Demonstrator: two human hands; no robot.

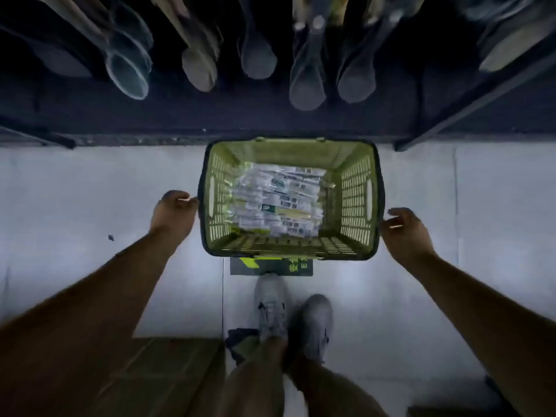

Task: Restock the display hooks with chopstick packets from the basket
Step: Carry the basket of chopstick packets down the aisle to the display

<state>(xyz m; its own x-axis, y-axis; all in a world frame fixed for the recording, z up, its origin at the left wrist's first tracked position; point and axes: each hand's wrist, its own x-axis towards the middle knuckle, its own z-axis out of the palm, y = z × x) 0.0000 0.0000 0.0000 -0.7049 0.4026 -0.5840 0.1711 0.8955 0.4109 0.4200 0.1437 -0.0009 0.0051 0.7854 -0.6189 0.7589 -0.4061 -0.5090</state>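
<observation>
- Green basket (pixel 355 203) on floor (pixel 90 191), 12 o'clock of my shoes (pixel 270 305) — chopstick packets (pixel 276 203) piled inside.
- My left hand (pixel 173 213) at its 9 o'clock rim, fingers curled; can't tell if it grips.
- My right hand (pixel 404 233) at 3 o'clock — fingers loose, holding nothing.

Both arms extended forward and down, well apart. Left forearm (pixel 105 284) and right forearm (pixel 469 296) bare. Left grip (pixel 173 213): back of hand up, fingers loosely curled, holding nothing. Right grip (pixel 404 233): fingers relaxed, slightly spread, thumb apart, empty. Wrists straight.
</observation>
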